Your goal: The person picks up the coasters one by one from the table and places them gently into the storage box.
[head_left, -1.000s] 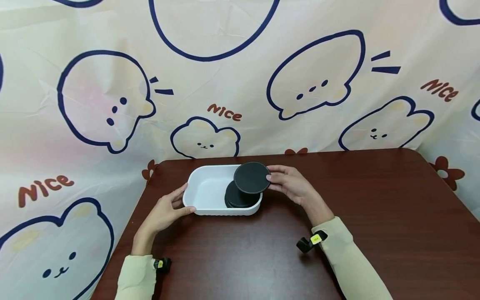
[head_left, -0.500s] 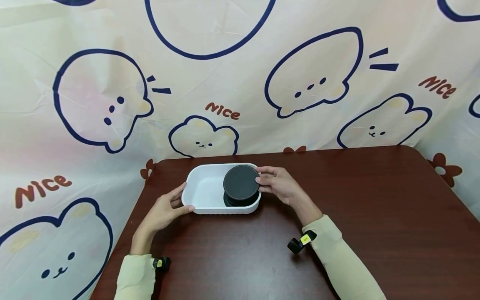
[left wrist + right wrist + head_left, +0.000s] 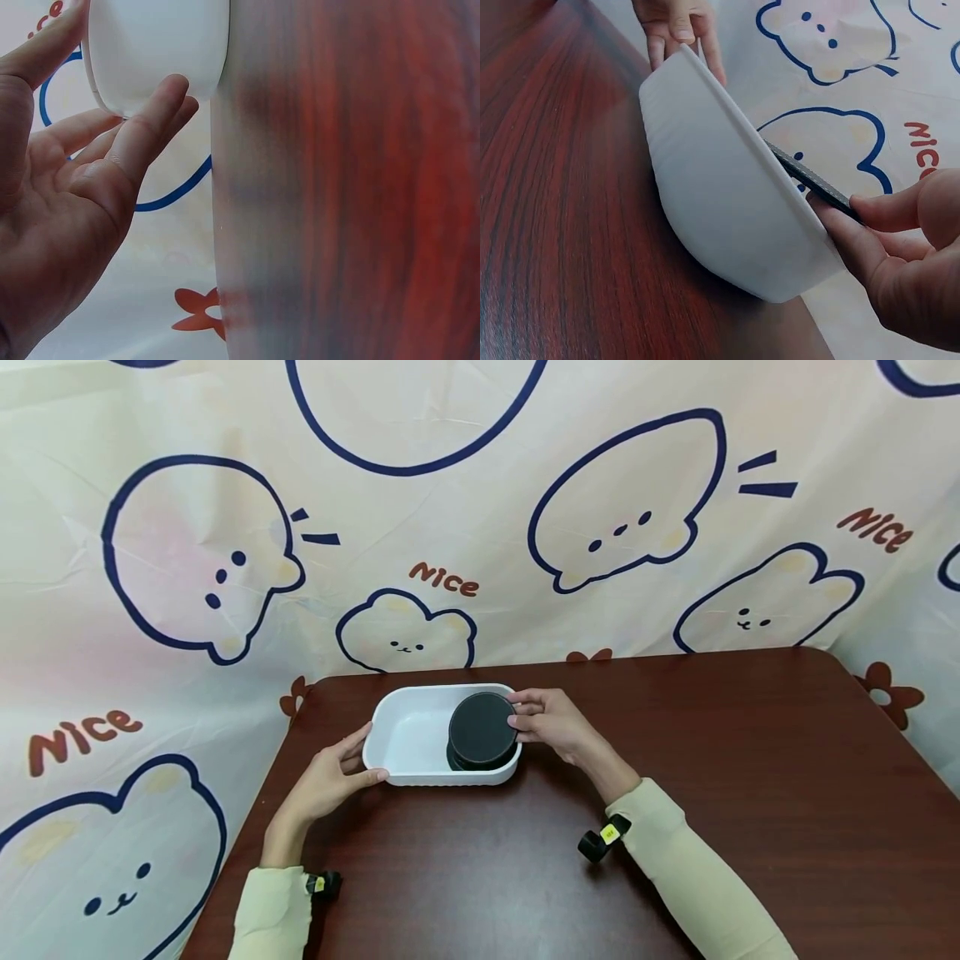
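A white plastic basket [image 3: 405, 735] with rounded corners stands on the table. My left hand [image 3: 330, 779] holds its left end, thumb at the front corner and fingers along the side. Between thumb and fingers of my right hand [image 3: 553, 722] is the edge of a round black coaster [image 3: 482, 727]. It is tilted over the right part of the basket, above more black coasters [image 3: 454, 760], which it mostly covers. In the right wrist view the held coaster [image 3: 817, 180] appears edge-on at the basket rim. Whether it touches the stack beneath is hard to tell.
The dark brown table [image 3: 480, 877] reaches back to a pale cloth [image 3: 510, 635] printed with cartoon bears. The basket is close to the table's far edge. A small black camera is strapped to each wrist.
The right hand has brought the coaster leftward from the basket's right rim to over the stack. During the last half second it has hardly moved. The left hand stays on the basket.
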`<action>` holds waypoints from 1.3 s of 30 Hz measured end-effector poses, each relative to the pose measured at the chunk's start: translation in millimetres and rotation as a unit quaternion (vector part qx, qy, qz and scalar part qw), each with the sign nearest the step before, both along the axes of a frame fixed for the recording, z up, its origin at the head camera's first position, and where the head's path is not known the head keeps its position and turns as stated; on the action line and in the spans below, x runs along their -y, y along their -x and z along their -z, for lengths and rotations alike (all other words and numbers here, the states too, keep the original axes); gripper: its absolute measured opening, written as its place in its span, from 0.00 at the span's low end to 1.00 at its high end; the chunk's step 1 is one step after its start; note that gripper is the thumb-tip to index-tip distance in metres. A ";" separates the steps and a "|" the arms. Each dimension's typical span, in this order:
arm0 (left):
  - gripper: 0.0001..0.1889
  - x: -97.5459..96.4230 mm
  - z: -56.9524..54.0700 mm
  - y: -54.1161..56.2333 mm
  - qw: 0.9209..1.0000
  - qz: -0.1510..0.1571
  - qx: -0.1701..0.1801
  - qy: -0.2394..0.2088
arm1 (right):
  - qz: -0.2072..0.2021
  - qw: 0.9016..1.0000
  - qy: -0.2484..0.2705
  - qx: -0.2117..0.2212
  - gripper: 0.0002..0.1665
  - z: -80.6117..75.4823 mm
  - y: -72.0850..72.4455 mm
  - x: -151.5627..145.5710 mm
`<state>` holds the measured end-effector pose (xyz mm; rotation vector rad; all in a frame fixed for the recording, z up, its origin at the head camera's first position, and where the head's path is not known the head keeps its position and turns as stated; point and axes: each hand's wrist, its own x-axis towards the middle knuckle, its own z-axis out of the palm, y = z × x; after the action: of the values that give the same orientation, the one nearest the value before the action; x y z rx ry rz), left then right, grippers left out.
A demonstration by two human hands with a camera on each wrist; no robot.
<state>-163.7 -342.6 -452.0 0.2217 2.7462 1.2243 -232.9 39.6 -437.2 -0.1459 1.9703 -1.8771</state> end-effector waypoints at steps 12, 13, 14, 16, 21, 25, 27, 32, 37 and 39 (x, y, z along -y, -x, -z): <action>0.52 2.0 -0.3 -1.4 1.000 -0.006 0.001 0.007 | -0.005 0.995 -0.086 -0.044 0.26 -8.9 -1.8 9.6; 0.52 2.2 -0.2 -1.3 1.000 -0.005 0.001 0.006 | -0.005 0.994 -0.095 -0.048 0.25 -9.9 -2.3 10.5; 0.52 2.5 0.0 -1.5 1.000 -0.005 0.001 0.005 | -0.004 0.993 -0.103 -0.051 0.25 -10.9 -3.0 11.2; 0.52 3.1 0.5 -1.7 1.000 -0.006 0.001 0.003 | -0.004 0.992 -0.116 -0.059 0.24 -11.8 -3.6 12.5; 0.52 2.3 1.4 -0.9 1.000 -0.005 0.001 0.000 | -0.012 0.979 -0.173 -0.111 0.22 -14.0 -5.0 12.2; 0.52 0.8 2.5 -0.1 1.000 -0.005 0.006 -0.002 | -0.028 0.948 -0.245 -0.199 0.24 -17.9 -8.3 6.6; 0.52 0.1 2.5 0.2 1.000 -0.006 0.008 -0.002 | -0.031 0.937 -0.260 -0.231 0.26 -19.2 -10.2 1.2; 0.52 -0.9 1.3 1.5 1.000 -0.002 0.010 0.002 | -0.019 0.930 -0.263 -0.255 0.28 -19.8 -14.1 -20.6; 0.52 -0.2 1.7 2.1 1.000 0.001 0.003 0.009 | -0.001 0.925 -0.270 -0.268 0.29 -14.7 -18.4 -50.8; 0.52 0.4 1.5 1.6 1.000 0.000 0.002 0.012 | 0.007 0.922 -0.277 -0.272 0.29 -11.9 -20.6 -63.3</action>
<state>-165.3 -343.0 -453.5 0.2154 2.7550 1.1907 -212.3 103.0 -425.3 -0.5283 2.7978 -1.2885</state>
